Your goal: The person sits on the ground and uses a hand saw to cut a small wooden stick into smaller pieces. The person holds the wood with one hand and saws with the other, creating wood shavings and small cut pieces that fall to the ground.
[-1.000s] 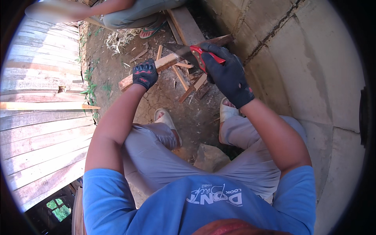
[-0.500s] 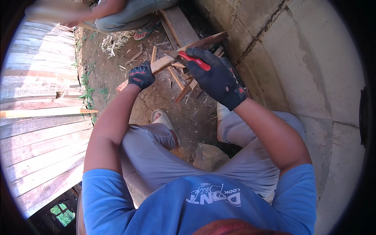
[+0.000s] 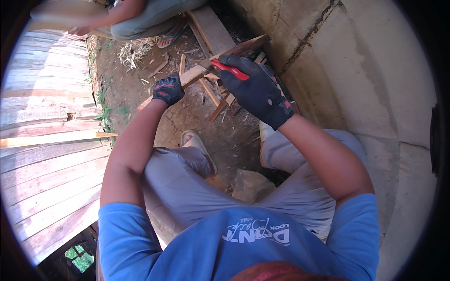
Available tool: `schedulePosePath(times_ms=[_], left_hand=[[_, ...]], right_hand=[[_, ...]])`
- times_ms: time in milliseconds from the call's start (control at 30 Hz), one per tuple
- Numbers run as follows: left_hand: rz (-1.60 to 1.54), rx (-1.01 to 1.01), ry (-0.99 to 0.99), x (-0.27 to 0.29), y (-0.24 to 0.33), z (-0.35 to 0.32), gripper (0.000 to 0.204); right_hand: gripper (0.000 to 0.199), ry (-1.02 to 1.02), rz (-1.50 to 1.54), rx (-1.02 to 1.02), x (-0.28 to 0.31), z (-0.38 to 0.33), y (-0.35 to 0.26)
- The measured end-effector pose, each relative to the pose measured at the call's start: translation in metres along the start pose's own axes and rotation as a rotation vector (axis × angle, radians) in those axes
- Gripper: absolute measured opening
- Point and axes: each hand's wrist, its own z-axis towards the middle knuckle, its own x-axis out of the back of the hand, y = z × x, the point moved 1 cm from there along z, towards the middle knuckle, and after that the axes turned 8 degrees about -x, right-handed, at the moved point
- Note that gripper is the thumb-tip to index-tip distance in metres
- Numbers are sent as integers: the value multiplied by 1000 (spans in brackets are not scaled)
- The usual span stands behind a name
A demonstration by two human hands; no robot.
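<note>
Both my hands wear black gloves with red marks. My left hand [image 3: 168,89] is closed around a long wooden plank [image 3: 191,77], pressing on it left of the middle. The plank slants from lower left to upper right, its far end near the wall. In my right hand [image 3: 253,86] is a red-handled handsaw [image 3: 229,70], gripped with the fingers wrapped round its handle. Its thin metal blade [image 3: 206,65] points left and lies across the plank, just right of my left hand. The blade's lower part is hidden by the plank.
Wood offcuts [image 3: 209,92] litter the dirt ground below the plank. A wide board [image 3: 213,30] lies beyond. At upper left another person [image 3: 145,23] sits near pale shavings [image 3: 133,54]. A concrete wall [image 3: 356,79] rises at right, wooden slats [image 3: 56,164] at left. A rock [image 3: 253,186] lies between my feet.
My right hand and the saw have shifted slightly left and up along the plank. My left hand stays on the plank. The other person's hand at upper left has moved a little.
</note>
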Motion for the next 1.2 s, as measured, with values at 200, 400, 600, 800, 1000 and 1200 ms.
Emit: schedulePosePath(times_ms=[200, 400, 600, 800, 1000, 1200], left_hand=[[4, 29, 22, -11, -5, -2, 39], [-23, 60, 16, -7, 3, -1, 37], [-31, 79, -6, -1, 9, -2, 37], [-47, 94, 2, 1, 12, -2, 39], [-53, 102, 95, -12, 6, -3, 41], [-28, 96, 88, -15, 4, -1, 40]], right_hand=[[38, -76, -90, 11, 0, -1, -7], [39, -55, 12, -74, -2, -7, -8], [39, -59, -12, -83, 0, -9, -10], [39, -57, 81, -140, 0, -10, -10], [38, -51, 101, -168, -1, -10, -13], [36, -61, 38, -88, -1, -9, -11]])
